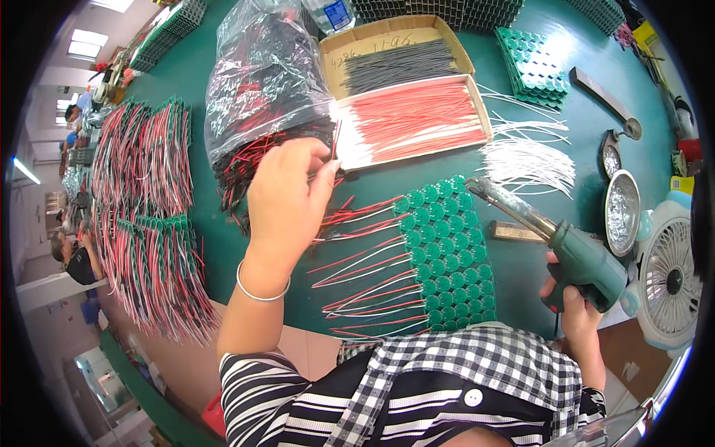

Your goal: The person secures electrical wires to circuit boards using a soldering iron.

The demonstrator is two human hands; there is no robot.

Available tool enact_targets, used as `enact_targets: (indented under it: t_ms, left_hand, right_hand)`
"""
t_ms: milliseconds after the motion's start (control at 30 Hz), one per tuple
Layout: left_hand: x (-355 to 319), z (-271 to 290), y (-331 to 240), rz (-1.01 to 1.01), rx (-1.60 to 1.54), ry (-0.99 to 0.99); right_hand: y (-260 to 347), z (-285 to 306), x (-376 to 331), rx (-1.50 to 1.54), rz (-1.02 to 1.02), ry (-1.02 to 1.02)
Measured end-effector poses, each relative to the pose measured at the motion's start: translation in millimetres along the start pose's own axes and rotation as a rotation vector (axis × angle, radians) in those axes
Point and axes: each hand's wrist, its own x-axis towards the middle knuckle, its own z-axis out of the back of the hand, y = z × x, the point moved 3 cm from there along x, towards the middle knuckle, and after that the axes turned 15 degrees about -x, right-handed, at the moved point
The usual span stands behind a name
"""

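My left hand [287,197], a bracelet on its wrist, is raised over the table beside the plastic bag. Its thumb and forefinger pinch a thin, dark reddish wire [337,138], which stands almost upright. In my right hand [579,316] is a green soldering gun [585,261], its metal tip pointing up and left. That tip hovers near the upper right corner of a panel of round green circuit boards [450,253]. Red and white wires [365,287] run out from the panel's left edge. Under the bag's mouth lie bundled red and black wires [249,164], partly behind my left hand.
A cardboard box [480,108] holds red wires and black wires. White wires [529,164] lie right of it. A metal bowl [622,212], a fan [666,272] and a small bar [514,232] are at the right. Finished-looking wired panels [141,164] hang over the left edge.
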Motion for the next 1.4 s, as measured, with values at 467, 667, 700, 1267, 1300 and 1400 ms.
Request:
enact_targets:
  t_ms: [467, 667, 700, 1267, 1300, 1400]
  left_hand:
    - [18, -22, 24, 0.290, 0.032, 0.054]
    - [12, -19, 28, 0.267, -0.021, 0.000]
    - [12, -16, 29, 0.249, -0.035, -0.009]
    - [-40, -45, -49, -0.139, -0.104, 0.216]
    - [-41, -46, -49, -0.168, -0.070, 0.216]
    - [-45, -50, -48, -0.214, -0.037, 0.205]
  right_hand:
    - [1, -7, -1, 0.047, 0.013, 0.013]
    - [7, -10, 3, 0.069, -0.043, 0.082]
    - [6, -10, 2, 0.053, -0.049, 0.136]
    - [-19, -20, -26, 0.172, -0.060, 0.179]
    - [-20, -15, -25, -0.003, -0.024, 0.272]
    - [3, -14, -3, -0.309, 0.382, 0.288]
